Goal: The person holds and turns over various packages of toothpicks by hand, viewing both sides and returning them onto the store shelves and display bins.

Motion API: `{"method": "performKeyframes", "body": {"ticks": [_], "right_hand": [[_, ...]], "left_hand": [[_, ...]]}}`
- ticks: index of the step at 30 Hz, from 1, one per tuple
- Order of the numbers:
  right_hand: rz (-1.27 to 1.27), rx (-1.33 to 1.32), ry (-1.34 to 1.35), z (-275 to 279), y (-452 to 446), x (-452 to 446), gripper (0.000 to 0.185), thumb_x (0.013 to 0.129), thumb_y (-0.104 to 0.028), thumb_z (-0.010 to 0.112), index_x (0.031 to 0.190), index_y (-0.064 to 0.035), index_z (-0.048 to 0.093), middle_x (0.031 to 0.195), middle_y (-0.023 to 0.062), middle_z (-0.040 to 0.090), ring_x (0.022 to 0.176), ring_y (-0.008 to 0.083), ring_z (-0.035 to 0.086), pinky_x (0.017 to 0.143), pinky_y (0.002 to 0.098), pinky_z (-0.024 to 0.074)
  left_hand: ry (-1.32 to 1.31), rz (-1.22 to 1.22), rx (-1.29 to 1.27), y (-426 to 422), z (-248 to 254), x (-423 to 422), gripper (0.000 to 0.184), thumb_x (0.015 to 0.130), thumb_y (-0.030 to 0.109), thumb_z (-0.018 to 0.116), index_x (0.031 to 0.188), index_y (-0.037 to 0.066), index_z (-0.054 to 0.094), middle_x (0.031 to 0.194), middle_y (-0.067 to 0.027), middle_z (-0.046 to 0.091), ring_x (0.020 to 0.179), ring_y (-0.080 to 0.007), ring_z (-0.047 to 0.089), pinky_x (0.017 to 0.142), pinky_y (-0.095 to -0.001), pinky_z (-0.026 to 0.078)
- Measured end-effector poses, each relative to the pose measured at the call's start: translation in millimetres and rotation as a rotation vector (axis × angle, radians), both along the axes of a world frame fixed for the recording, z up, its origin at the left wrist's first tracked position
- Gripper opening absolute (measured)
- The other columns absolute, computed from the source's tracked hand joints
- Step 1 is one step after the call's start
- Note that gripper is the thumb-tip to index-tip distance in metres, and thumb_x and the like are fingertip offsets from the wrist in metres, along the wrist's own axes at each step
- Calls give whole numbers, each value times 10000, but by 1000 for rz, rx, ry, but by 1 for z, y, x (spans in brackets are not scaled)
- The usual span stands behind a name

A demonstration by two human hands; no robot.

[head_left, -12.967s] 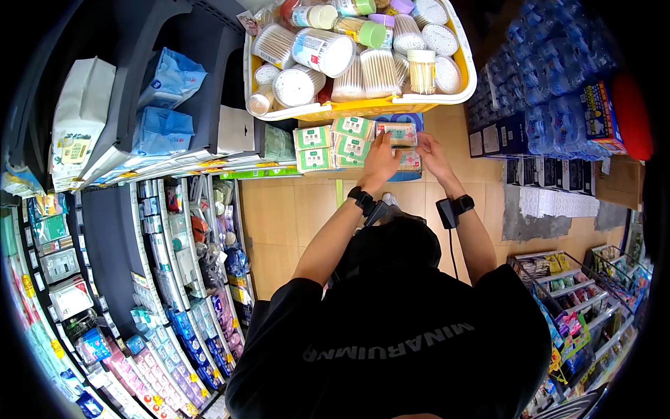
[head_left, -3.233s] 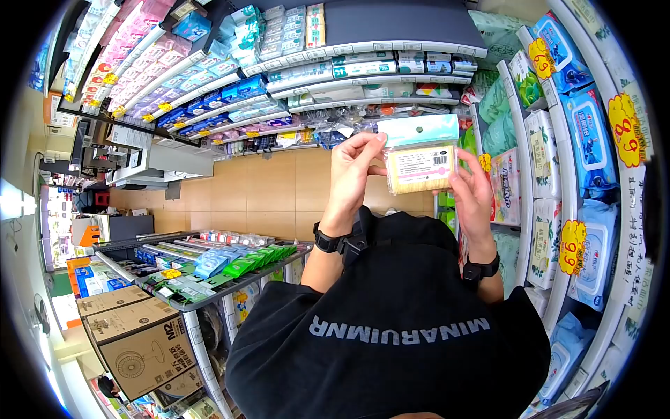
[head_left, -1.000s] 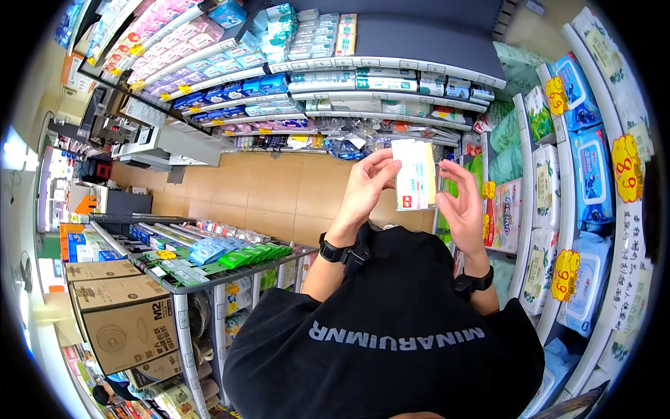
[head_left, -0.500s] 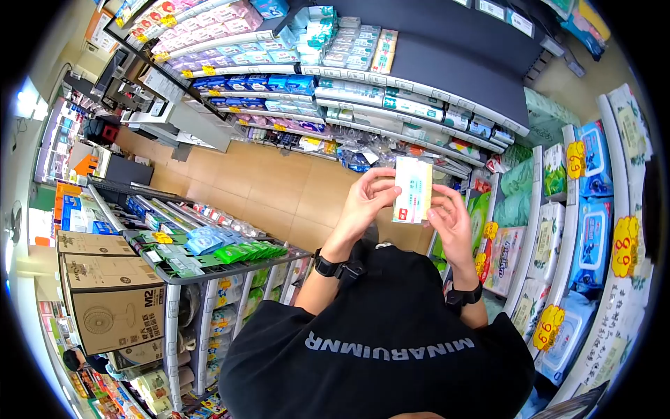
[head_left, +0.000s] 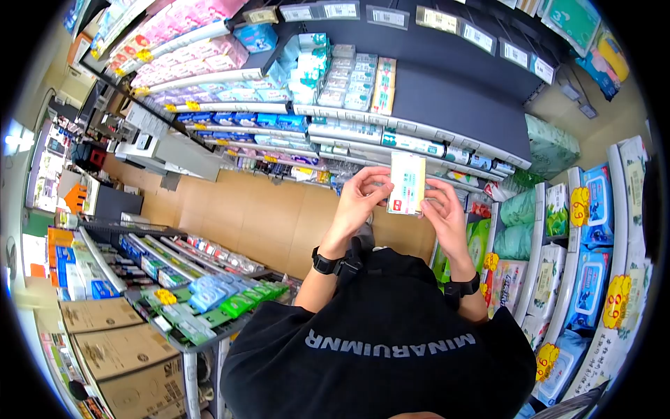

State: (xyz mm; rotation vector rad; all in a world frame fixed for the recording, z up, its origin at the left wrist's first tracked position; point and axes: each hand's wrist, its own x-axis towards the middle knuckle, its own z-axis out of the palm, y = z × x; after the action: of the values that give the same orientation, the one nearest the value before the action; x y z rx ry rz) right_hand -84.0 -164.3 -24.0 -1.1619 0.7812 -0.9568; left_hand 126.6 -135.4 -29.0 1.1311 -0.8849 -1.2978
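A small flat white-and-yellow packet [head_left: 407, 184] with green print and a red label is held up in front of my chest, its printed face toward me. My left hand [head_left: 363, 204] pinches its left edge between thumb and bent fingers. On the other side, the fingertips of my right hand [head_left: 447, 209] grip the lower right edge. Black bands circle both wrists. Beyond the packet, a shelf carries stacked clear-wrapped packs [head_left: 350, 77] beside a narrow column of yellow-and-white packets [head_left: 384, 85].
A dark shelf board [head_left: 453, 112] runs along the far side, with price tags above it. Wet-wipe packs [head_left: 587, 288] line the right shelves. To the left are a low rack with green packs [head_left: 252, 299] and cardboard boxes [head_left: 129, 349]. Tiled floor [head_left: 244, 209] lies between.
The view has shifted, bringing more price tags above the far shelf into sight. The packet appears slightly higher and further left, still between both hands.
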Motion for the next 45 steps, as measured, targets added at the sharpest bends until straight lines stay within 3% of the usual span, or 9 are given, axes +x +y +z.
{"method": "performKeyframes", "body": {"ticks": [7,12,23,27,31,36,40,45], "right_hand": [[-56,-2,21,-5,-86,58,389,955,-31,623,1318,-22,484,1093,95,645,930,121,632,767,256,516],[-119,-1,50,-16,-141,93,368,954,-40,629,1297,-11,498,1096,102,661,910,130,647,765,266,521],[-249,-20,134,-70,-257,133,345,950,-64,634,1267,14,522,1119,154,677,942,165,646,810,289,521],[-271,-10,156,-89,-299,139,331,948,-50,632,1253,23,525,1116,150,680,907,155,639,775,291,516],[-289,4,165,-107,-343,147,316,952,-51,623,1244,22,529,1121,141,674,903,150,627,770,286,510],[-300,54,194,-111,-384,160,307,964,-62,616,1249,11,528,1103,117,661,876,136,587,790,273,500],[-321,47,250,-124,-411,167,295,965,-51,603,1246,20,548,1104,124,666,944,164,618,806,290,515],[-348,37,312,-133,-432,171,270,932,-27,609,1186,64,610,1090,120,693,885,165,653,737,281,535]], "left_hand": [[-131,-24,-44,-91,5,57,343,899,54,705,1221,-6,603,1102,-81,681,884,-93,658,729,-225,539],[-258,-39,-47,-150,3,90,366,874,51,714,1212,-38,606,1141,-127,678,938,-152,659,784,-280,554],[-466,-97,-121,-267,-47,125,417,841,77,747,1235,11,627,1085,-105,676,976,-205,668,780,-320,550],[-535,-132,-171,-304,-59,132,432,813,60,754,1217,-8,617,1108,-143,685,935,-227,708,758,-324,567],[-629,-199,-135,-336,-69,138,357,864,70,682,1211,-5,648,1181,-158,683,950,-217,700,796,-318,550],[-782,-188,-251,-341,-65,138,268,903,126,636,1139,21,706,1142,-159,713,975,-316,712,835,-365,554],[-766,-347,-133,-340,-59,143,261,927,161,623,1130,28,719,1032,-160,741,949,-264,716,835,-349,538],[-716,-355,-155,-339,-66,150,254,927,162,627,1119,27,722,998,-150,745,849,-200,698,807,-335,533]]}}
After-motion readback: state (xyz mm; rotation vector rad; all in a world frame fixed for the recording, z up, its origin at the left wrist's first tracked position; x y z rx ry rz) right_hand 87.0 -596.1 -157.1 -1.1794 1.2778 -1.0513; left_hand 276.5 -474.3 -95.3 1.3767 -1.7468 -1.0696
